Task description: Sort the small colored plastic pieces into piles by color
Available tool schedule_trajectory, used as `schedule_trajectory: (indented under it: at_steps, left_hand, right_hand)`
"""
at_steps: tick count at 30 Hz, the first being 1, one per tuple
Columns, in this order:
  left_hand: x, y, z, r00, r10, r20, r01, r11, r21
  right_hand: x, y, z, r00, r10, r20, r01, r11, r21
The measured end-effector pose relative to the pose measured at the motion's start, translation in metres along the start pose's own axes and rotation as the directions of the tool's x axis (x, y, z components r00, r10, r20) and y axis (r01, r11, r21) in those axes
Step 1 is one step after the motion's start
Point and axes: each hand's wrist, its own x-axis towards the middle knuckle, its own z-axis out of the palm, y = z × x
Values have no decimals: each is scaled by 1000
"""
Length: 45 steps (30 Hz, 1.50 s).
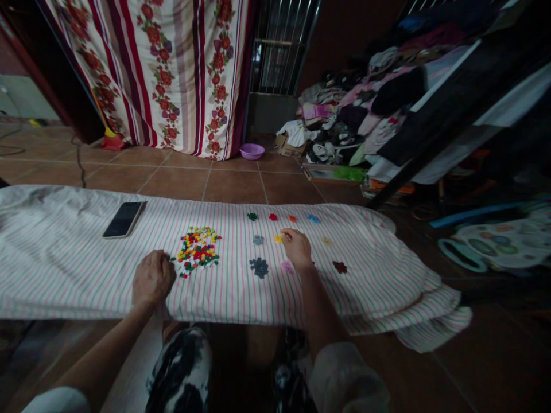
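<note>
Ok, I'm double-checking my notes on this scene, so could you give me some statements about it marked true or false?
1. The right hand is at the yellow cluster. True.
2. The left hand is beside the multicoloured pile. True.
3. The phone lies right of that pile. False: it lies to its left.
4. The purple basin stands on the striped cloth. False: it is on the tiled floor.
5. The red cluster lies between the green and orange clusters. True.

Tiled floor (235,184), floral curtain (183,74), dim light
</note>
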Motion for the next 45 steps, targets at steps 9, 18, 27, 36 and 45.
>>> schedule_trajectory:
  at_steps: [9, 18, 27, 36, 45]
  left_hand:
    - [0, -3, 4, 999, 34, -16, -35, 999, -18]
    - [1, -3, 2, 1000, 4, -10, -5, 999, -44]
    - [-1, -7, 5, 998, 51, -21, -51, 999, 7]
    - [-2, -13, 9, 974, 217, -58, -204, 963, 176]
    - [-3, -12, 9, 982, 181, -53, -174, 977, 119]
  right_hand:
    - [2, 0, 15, 1000, -7, 22, 7, 1000, -10]
    - [4, -1, 15, 998, -7, 57, 9, 999, -35]
    - [2, -2, 10, 995, -23, 97, 26, 999, -22]
    - [-1, 1, 7, 969, -157, 193, 161, 987, -5]
    - [-1, 3, 16, 979, -154, 132, 156, 988, -1]
